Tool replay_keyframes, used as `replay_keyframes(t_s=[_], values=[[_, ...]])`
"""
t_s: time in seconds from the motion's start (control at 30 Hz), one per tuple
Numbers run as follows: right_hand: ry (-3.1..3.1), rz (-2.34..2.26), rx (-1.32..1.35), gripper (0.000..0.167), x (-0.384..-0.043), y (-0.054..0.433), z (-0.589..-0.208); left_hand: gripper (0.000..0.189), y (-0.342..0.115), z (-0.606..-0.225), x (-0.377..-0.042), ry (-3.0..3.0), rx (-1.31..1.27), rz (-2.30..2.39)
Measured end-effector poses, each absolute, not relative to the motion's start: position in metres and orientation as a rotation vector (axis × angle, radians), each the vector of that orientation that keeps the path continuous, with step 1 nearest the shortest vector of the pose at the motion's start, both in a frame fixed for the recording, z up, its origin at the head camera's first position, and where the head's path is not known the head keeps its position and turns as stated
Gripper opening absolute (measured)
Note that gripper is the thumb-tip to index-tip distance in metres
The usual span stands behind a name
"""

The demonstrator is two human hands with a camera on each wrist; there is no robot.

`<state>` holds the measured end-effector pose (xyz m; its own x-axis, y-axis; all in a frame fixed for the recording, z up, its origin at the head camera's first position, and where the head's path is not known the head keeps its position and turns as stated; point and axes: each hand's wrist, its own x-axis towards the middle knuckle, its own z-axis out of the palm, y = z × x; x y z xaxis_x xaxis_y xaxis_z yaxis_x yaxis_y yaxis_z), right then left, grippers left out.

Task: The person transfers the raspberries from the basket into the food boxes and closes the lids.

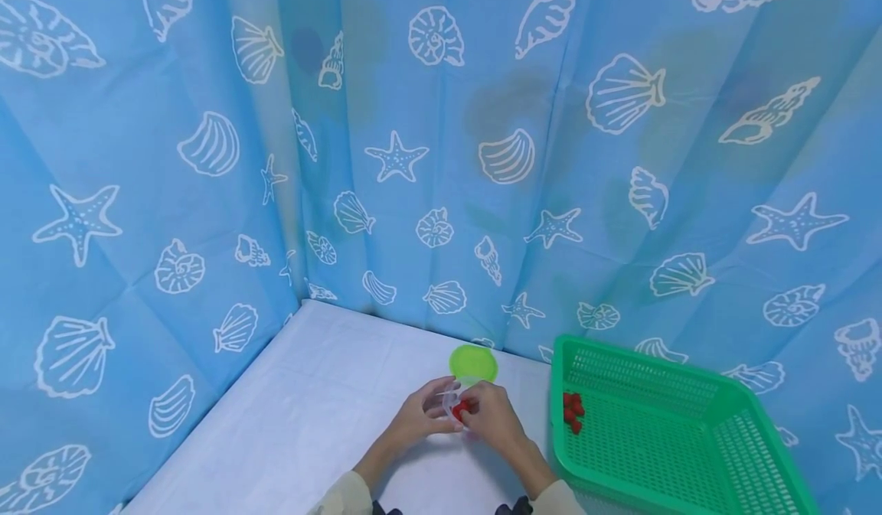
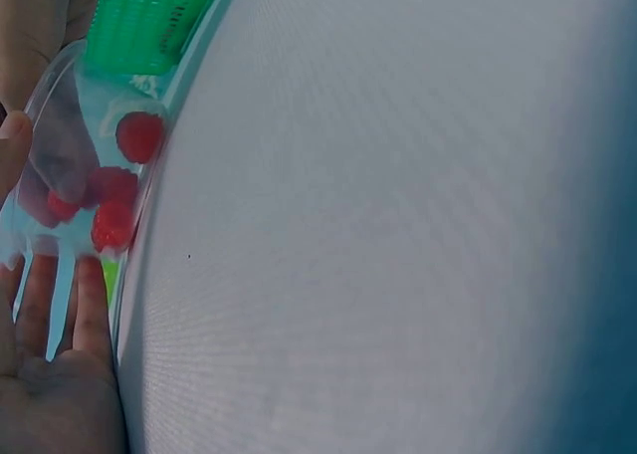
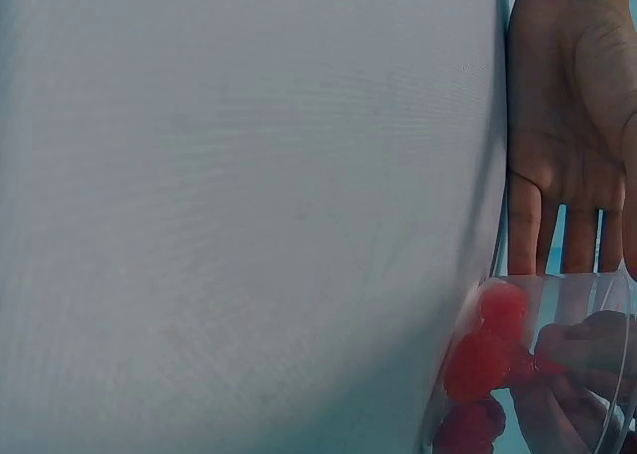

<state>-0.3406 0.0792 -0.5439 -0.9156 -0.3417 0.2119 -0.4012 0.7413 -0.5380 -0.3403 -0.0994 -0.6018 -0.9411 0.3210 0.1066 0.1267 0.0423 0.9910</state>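
Note:
My left hand [image 1: 416,415] holds a clear plastic container [image 2: 149,180] by its side, fingers along one wall and thumb on the other. My right hand [image 1: 496,417] reaches into the container's mouth, its fingertips pinching a red berry [image 1: 459,409]. Through the clear wall, several red berries [image 3: 476,364] show inside, in both wrist views. The container is tilted, its mouth facing the right hand. Part of the pinched berry is hidden by the fingers. Just beyond the hands on the table lies a round, light green lid [image 1: 474,363].
A large green plastic basket [image 1: 641,358] stands on the right of the table, with several red berries [image 1: 572,412] by its left wall. White cloth [image 1: 344,369] covers the table. Blue curtains [image 1: 441,155] with shell prints hang behind and to the left.

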Motion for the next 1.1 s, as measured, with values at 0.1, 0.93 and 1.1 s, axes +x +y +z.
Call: replay_keyframes(t_s=[0.1,0.93,1.1], values=[[-2.845,0.899,0.607,0.021,-0.341,0.078,-0.544,0.077,-0.1,-0.602,-0.34,2.165,0.473,2.021],[-2.458,1.054,0.537,0.014,-0.367,0.143,-0.444,0.077,-0.097,-0.598,-0.34,2.147,0.338,2.002],[-2.508,1.046,0.512,0.014,-0.387,0.186,-0.44,0.077,-0.097,-0.601,-0.341,2.135,0.355,2.007]])
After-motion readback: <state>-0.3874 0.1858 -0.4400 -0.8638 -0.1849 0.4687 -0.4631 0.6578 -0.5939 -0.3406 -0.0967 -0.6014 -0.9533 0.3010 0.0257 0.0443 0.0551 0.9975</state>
